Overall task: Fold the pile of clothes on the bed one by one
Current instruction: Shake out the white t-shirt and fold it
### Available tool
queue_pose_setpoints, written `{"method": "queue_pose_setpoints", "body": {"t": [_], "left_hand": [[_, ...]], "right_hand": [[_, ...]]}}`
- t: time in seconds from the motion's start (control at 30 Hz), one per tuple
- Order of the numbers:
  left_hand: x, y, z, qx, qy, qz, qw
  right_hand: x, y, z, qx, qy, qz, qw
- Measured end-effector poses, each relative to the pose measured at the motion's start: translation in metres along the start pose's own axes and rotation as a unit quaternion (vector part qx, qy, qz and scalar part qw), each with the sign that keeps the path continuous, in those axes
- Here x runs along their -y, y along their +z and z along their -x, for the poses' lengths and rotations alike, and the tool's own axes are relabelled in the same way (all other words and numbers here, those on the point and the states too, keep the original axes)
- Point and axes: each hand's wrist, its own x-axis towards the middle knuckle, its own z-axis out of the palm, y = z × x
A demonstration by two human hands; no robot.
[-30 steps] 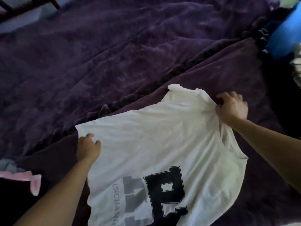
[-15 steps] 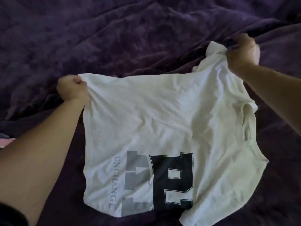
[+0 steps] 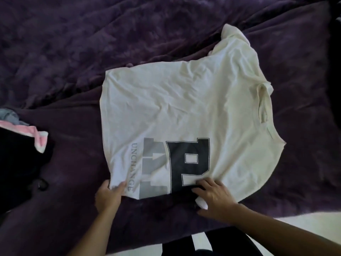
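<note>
Bed (image 3: pixel 55 209) covered by a rumpled purple blanket (image 3: pixel 92 37).

White T-shirt (image 3: pixel 184 108) lies spread on the blanket, right of centre in the head view. Hem points to the left, collar (image 3: pixel 263 106) to the right. Printed side faces up: large block letters in dark and grey, with the word "UNCHANGE" running along near the hem. Far sleeve (image 3: pixel 234 37) reaches up toward the top of the frame and is slightly bunched. Cloth mostly flat, with shallow wrinkles across the middle.

Left hand (image 3: pixel 108 197) at the near hem corner of the T-shirt. Grip closed on the cloth: the thumb lies on top of the corner, and the rest of the hand sits at and under the edge.

Right hand (image 3: pixel 215 199) on the near edge of the T-shirt, just below the dark letter. Grip open: fingers spread and nearly straight, pressing flat on the fabric. A small fold of white cloth shows under the palm, between thumb and forefinger.

The two hands are apart, with the grey part of the print between them.

Left edge of frame: a pink-and-white garment (image 3: pixel 39 139), a scrap of grey cloth (image 3: pixel 10 115) beside it, and a black garment (image 3: pixel 18 169) below them, all well apart from the T-shirt.

Pale floor (image 3: pixel 304 222) shows at the lower right, past the bed edge.
</note>
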Motion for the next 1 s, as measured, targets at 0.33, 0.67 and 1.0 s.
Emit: {"method": "queue_pose_setpoints", "body": {"t": [0.33, 0.67, 1.0], "left_hand": [[0.012, -0.05, 0.014, -0.025, 0.139, -0.035, 0.989], [0.043, -0.033, 0.042, -0.104, 0.314, -0.236, 0.914], [0.059, 0.047, 0.056, 0.029, 0.41, -0.377, 0.83]], "right_hand": [[-0.037, -0.007, 0.078, -0.122, 0.169, 0.019, 0.978], [-0.027, 0.036, 0.109, -0.161, 0.399, -0.122, 0.895], [-0.014, 0.06, 0.106, -0.255, 0.395, -0.123, 0.874]]}}
